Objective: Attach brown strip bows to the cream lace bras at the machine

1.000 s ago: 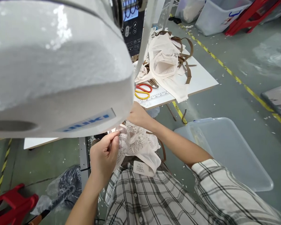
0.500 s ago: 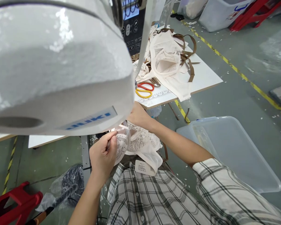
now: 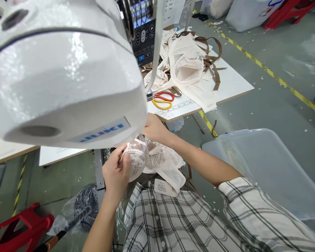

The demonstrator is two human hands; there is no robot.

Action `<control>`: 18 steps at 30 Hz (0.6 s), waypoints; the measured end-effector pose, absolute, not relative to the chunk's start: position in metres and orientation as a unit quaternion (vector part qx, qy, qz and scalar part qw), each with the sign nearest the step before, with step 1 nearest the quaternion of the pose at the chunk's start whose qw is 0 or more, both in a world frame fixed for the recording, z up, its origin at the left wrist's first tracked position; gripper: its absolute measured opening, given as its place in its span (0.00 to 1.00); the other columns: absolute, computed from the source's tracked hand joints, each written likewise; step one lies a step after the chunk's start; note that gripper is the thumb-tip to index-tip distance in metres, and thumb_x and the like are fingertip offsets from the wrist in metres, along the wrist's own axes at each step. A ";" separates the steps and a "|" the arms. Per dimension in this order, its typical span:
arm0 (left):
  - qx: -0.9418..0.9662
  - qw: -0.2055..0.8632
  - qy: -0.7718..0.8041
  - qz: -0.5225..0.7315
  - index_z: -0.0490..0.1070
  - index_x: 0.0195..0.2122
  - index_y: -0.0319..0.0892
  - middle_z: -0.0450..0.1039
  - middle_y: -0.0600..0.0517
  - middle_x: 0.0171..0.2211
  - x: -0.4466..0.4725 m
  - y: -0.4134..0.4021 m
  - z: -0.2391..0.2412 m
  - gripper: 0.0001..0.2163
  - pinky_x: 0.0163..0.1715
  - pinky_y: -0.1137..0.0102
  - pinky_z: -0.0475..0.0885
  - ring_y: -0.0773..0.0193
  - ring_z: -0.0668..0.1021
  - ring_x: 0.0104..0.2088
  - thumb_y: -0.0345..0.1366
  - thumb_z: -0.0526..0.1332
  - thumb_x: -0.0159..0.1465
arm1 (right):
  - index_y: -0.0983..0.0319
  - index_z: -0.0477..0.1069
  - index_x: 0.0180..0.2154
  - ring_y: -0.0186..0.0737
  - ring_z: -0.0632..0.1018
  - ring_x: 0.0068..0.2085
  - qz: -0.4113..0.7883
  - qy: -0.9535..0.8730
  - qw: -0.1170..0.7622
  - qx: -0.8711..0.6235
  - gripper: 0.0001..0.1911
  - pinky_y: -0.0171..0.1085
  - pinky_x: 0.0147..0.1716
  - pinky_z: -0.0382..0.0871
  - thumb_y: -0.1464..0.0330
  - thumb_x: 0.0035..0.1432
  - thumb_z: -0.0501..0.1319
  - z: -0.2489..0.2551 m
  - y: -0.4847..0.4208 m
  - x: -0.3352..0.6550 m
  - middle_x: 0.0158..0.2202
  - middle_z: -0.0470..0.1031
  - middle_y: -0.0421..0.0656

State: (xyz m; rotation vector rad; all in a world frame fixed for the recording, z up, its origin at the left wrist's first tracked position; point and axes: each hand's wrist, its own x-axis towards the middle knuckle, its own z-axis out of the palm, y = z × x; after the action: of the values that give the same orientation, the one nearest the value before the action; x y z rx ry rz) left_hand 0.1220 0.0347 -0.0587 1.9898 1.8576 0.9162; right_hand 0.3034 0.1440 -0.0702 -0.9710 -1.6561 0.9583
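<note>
A cream lace garment [image 3: 157, 161] with a paper tag hangs over my lap, just under the head of a white sewing machine [image 3: 65, 77]. My left hand [image 3: 117, 173] pinches the lace edge of one cup with closed fingers. My right hand [image 3: 153, 127] reaches under the machine head and rests on the garment's far side. Its fingers are hidden by the machine. My plaid sleeve covers the right forearm.
A white table [image 3: 233, 84] carries a heap of cream fabric with brown straps [image 3: 191, 63], red and yellow scissors [image 3: 162, 99] and a printed ruler. A clear plastic bin [image 3: 267, 168] stands on the floor at right. A red stool [image 3: 21, 227] and a plastic bag lie at lower left.
The view shifted a little, so more of the machine's top shows. My left hand slid slightly up along the lace cup. My right hand stayed in place.
</note>
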 end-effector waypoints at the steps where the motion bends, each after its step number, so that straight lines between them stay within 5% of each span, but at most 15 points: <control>1: 0.687 0.135 0.641 0.313 0.78 0.49 0.43 0.82 0.49 0.36 0.122 0.034 -0.059 0.13 0.33 0.73 0.72 0.66 0.79 0.31 0.40 0.58 0.69 | 0.63 0.74 0.31 0.42 0.77 0.45 0.392 -0.680 0.476 -0.396 0.06 0.36 0.43 0.69 0.69 0.57 0.60 -0.070 0.143 0.304 0.41 0.79 0.45; 6: 0.732 0.120 0.596 0.308 0.76 0.51 0.44 0.80 0.47 0.41 0.123 0.030 -0.059 0.12 0.37 0.71 0.72 0.63 0.80 0.37 0.36 0.58 0.70 | 0.63 0.73 0.27 0.41 0.76 0.39 0.385 -0.693 0.454 -0.407 0.10 0.37 0.39 0.69 0.67 0.59 0.58 -0.067 0.141 0.310 0.34 0.77 0.43; 11: 0.782 -0.088 0.522 0.329 0.74 0.52 0.41 0.77 0.42 0.45 0.143 0.024 -0.058 0.14 0.48 0.62 0.68 0.56 0.77 0.45 0.32 0.63 0.65 | 0.62 0.72 0.27 0.42 0.76 0.40 0.384 -0.701 0.443 -0.407 0.09 0.39 0.41 0.70 0.67 0.59 0.57 -0.065 0.140 0.313 0.36 0.77 0.43; 18: 0.803 -0.090 0.547 0.219 0.69 0.62 0.35 0.72 0.35 0.57 0.168 0.015 -0.062 0.25 0.56 0.55 0.62 0.45 0.73 0.54 0.39 0.64 0.66 | 0.60 0.66 0.28 0.41 0.74 0.38 0.337 -0.716 0.442 -0.423 0.07 0.39 0.38 0.67 0.68 0.58 0.57 -0.070 0.146 0.309 0.35 0.74 0.43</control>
State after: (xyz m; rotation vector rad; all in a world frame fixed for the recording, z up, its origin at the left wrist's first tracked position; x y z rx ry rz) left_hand 0.1678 0.0148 -0.0617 2.6788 1.8247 0.7294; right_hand 0.3091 0.1458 -0.0696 -1.0494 -1.7757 0.8370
